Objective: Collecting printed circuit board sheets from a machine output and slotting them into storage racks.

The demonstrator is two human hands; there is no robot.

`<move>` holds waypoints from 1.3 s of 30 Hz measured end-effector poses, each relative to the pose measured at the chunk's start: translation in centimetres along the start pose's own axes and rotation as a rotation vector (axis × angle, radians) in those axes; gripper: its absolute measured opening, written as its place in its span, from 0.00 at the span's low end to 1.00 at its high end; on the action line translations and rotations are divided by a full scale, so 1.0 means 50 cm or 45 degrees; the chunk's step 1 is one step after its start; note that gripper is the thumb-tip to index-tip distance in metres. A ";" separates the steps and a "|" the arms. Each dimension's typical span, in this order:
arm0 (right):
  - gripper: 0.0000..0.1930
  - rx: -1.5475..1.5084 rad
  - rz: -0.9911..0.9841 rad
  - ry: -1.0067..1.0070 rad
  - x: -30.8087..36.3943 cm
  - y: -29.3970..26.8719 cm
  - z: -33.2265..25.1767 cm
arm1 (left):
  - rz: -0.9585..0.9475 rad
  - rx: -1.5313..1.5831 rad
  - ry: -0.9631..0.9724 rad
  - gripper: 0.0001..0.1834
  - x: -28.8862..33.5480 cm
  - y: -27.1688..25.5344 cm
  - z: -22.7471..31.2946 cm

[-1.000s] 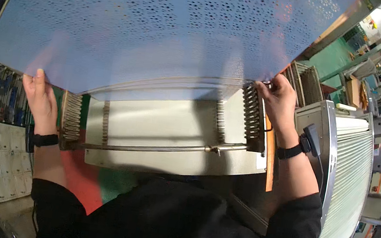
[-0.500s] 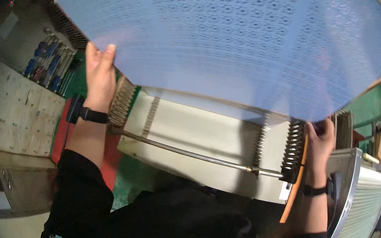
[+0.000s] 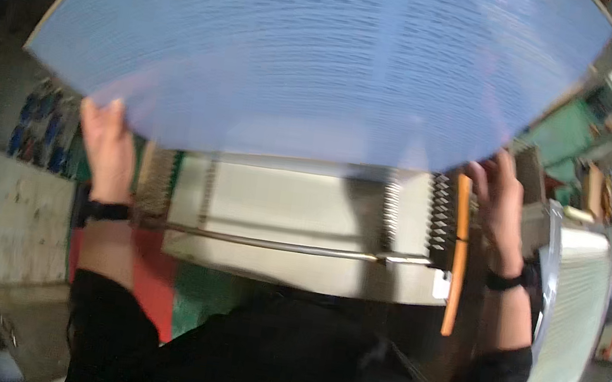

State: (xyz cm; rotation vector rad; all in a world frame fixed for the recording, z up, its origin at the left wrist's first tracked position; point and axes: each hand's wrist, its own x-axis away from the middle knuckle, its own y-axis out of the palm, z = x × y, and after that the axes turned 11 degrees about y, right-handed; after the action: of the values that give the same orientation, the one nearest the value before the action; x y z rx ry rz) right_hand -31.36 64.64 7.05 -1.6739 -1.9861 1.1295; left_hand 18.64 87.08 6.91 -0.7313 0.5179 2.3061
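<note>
A large, glossy blue panel [image 3: 324,61] with rows of fine repeated marks and a thin pale edge fills the upper part of the view. My left hand [image 3: 106,151] is closed on its near left corner area, thumb and fingers at the edge. At the near right edge, my right hand [image 3: 503,207] grips the same panel, its fingers partly hidden and blurred. Beneath the panel lies a rack with a cream base [image 3: 289,200], slotted combs [image 3: 440,218] along its sides and a metal rod [image 3: 290,247] across its near side. The panel hides the rack's far part.
An orange strip [image 3: 456,267] stands at the rack's right side, beside my right wrist. Further right is a metal-framed unit with a ribbed pale surface [image 3: 574,330]. Pale cabinets [image 3: 6,211] stand on the left. Red [image 3: 154,271] and green [image 3: 200,301] surfaces show below.
The panel and both hands have shifted left and slightly down in the view, and the rack appears further left too. Both hands keep their hold on the panel.
</note>
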 end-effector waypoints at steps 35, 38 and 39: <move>0.13 -0.020 -0.559 -0.430 0.249 0.093 -0.052 | -1.001 -1.484 1.509 0.34 -0.201 0.316 0.317; 0.13 -0.026 -0.661 -0.406 0.239 0.087 -0.052 | -1.121 -1.515 1.235 0.36 -0.194 0.340 0.315; 0.13 -0.024 -0.648 -0.393 0.237 0.087 -0.051 | -1.169 -1.427 0.958 0.38 -0.189 0.345 0.316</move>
State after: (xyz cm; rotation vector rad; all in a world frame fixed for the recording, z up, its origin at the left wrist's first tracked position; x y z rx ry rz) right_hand -29.87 76.62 2.62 -0.9452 -2.4215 1.2177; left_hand 7.02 78.88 27.74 -1.8696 -0.7902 1.2112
